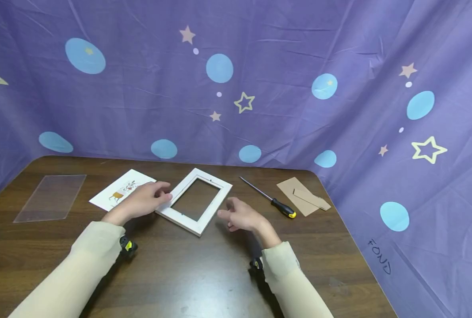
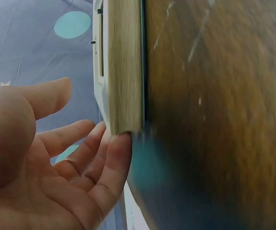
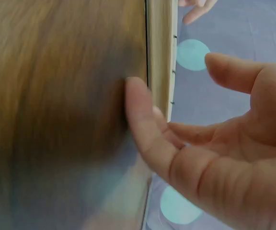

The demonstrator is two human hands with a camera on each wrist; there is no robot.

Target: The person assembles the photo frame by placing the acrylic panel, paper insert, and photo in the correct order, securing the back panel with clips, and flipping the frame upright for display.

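A white picture frame (image 1: 214, 211) lies flat on the table between the two hands, its opening bare to the wood and small dark tabs along the inner edge. My left hand (image 1: 140, 201) is at its left corner. In the left wrist view the fingertips (image 2: 119, 143) meet the end of the frame's side (image 2: 125, 72), while the thumb stands away from it. On the other side, my right hand (image 1: 244, 216) hovers by the frame's right edge with loosely bent fingers. The right wrist view has those fingertips (image 3: 137, 91) close beside the frame's edge (image 3: 159, 57), the thumb raised apart.
Left of the frame lies a white card (image 1: 116, 187) with a deer-like drawing, and farther left a clear sheet (image 1: 51, 198). To the right are a screwdriver (image 1: 281, 207) and a brown backing board (image 1: 293, 187) with a stand leg. A purple curtain (image 1: 275, 53) hangs behind the table.
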